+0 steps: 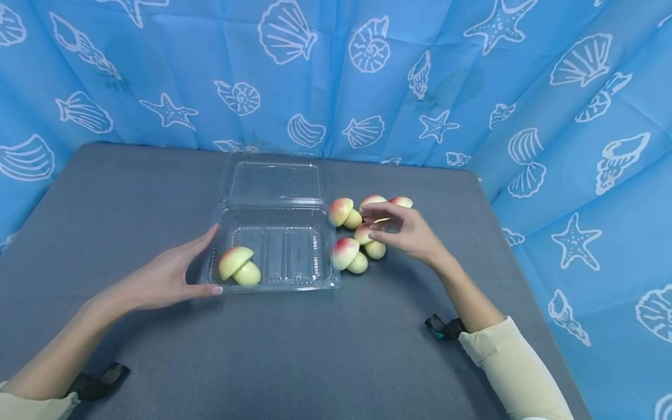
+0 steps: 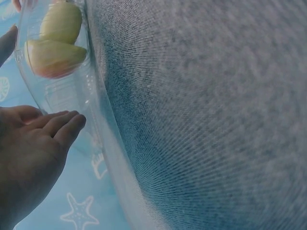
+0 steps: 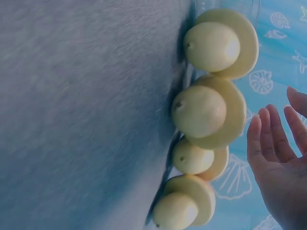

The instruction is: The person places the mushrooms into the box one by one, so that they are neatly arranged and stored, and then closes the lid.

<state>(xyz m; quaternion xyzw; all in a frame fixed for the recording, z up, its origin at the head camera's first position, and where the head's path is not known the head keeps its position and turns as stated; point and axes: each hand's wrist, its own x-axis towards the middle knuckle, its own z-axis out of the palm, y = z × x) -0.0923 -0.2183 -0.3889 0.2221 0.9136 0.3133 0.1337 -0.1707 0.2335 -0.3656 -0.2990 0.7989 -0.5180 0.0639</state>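
A clear plastic clamshell box (image 1: 286, 286) lies with its lid (image 1: 275, 181) folded back. In its front left corner sits a yellow mushroom-shaped piece (image 1: 247, 274) with a reddish tint on its cap, also seen through the wall in the left wrist view. My left hand (image 1: 163, 277) is at the box's left side, fingers extended along the wall and thumb at the front corner. Over a group of similar mushroom-shaped pieces (image 1: 346, 252) right of the box, my right hand (image 1: 412, 233) hovers with fingers and thumb apart and nothing between them. It partly hides the pieces behind it.
A grey cloth-covered table (image 1: 315, 356) carries everything. Behind it and along the right hangs a blue curtain (image 1: 336, 87) printed with white shells and starfish. Black straps (image 1: 446, 328) circle both wrists.
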